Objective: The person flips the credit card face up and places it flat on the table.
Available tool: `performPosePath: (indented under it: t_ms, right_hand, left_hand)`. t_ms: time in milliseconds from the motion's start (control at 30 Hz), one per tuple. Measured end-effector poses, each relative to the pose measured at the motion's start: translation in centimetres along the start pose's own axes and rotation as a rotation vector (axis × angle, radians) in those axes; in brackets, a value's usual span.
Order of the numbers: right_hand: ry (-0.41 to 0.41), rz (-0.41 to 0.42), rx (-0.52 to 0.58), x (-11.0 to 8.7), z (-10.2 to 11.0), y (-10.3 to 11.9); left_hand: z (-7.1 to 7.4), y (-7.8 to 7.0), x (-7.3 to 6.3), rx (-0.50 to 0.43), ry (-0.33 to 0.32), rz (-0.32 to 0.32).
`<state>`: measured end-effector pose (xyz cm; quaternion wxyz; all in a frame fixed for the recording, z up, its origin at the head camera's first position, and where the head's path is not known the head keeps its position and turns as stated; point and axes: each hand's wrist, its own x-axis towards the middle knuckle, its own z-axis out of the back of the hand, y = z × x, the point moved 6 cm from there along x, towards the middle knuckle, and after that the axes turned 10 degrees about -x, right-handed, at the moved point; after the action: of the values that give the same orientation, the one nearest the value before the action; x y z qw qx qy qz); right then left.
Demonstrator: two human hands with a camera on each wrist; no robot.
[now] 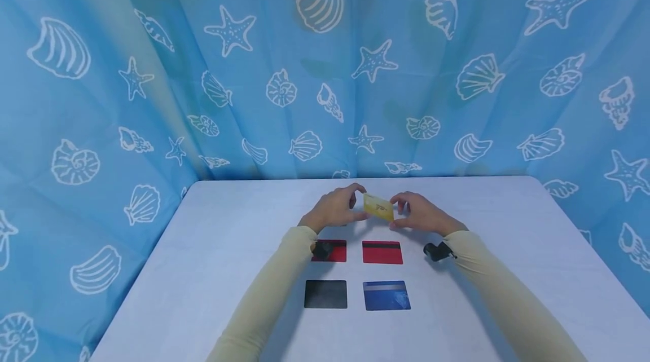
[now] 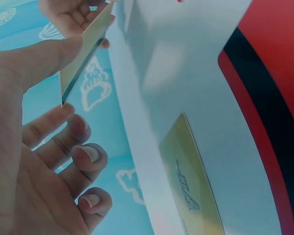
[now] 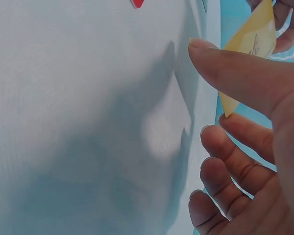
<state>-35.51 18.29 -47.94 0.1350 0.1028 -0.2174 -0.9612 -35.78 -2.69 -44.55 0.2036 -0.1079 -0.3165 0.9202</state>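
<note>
A yellow card (image 1: 378, 207), apparently lettered, tilts aloft.

A blue curtain (image 1: 325, 57) hangs in folds behind and along both sides of the white tabletop (image 1: 233, 232), printed with white starfish (image 1: 374, 61) and shells (image 1: 320, 4). The tabletop's far corners are rounded. Two red cards (image 1: 382, 254) lie side by side, each with a black stripe along its far edge; the left one is partly covered. Nearer the viewer lie a dark grey card (image 1: 325, 294) on the left and a blue card (image 1: 387, 296) with a pale stripe on the right. In the left wrist view, a pale gold card (image 2: 186, 166) lies flat, its lettering seemingly too blurred to read.
</note>
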Motion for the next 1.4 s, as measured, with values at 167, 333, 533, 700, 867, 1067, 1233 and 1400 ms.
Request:
performPosePath:
  t_ms: [167,333,533,700,867,1067,1233,1400]
  right_hand:
    - [-0.002,0.007,0.021,0.0,0.0,0.0]
    - [0.000,-0.014,-0.004,-0.4,0.0,-0.1]
    - [-0.012,-0.004,-0.019,-0.5,0.0,-0.3]
    - [-0.005,-0.003,-0.025,-0.4,0.1,-0.4]
    - [-0.003,-0.011,-0.037,-0.3,0.0,-0.4]
    - [0.000,-0.029,-0.054,-0.3,-0.4,-0.6]
    - [0.004,-0.031,-0.048,-0.4,-0.4,-0.6]
    - [0.008,-0.033,-0.049,-0.5,-0.5,-0.5]
  left_hand:
    - [-0.2,0.8,0.2,0.040,-0.003,0.018]
    - [-0.7,1.2,0.6,0.079,0.014,0.012]
    - [-1.2,1.3,1.0,0.112,0.031,-0.005]
    - [-1.3,1.4,1.0,0.124,0.037,-0.001]
    - [-1.4,1.5,1.1,0.131,0.049,0.005]
    - [-1.6,1.6,0.9,0.144,0.075,0.013]
    - [-1.8,1.7,1.0,0.143,0.076,0.031]
    - [-1.9,1.9,1.0,0.154,0.089,0.050]
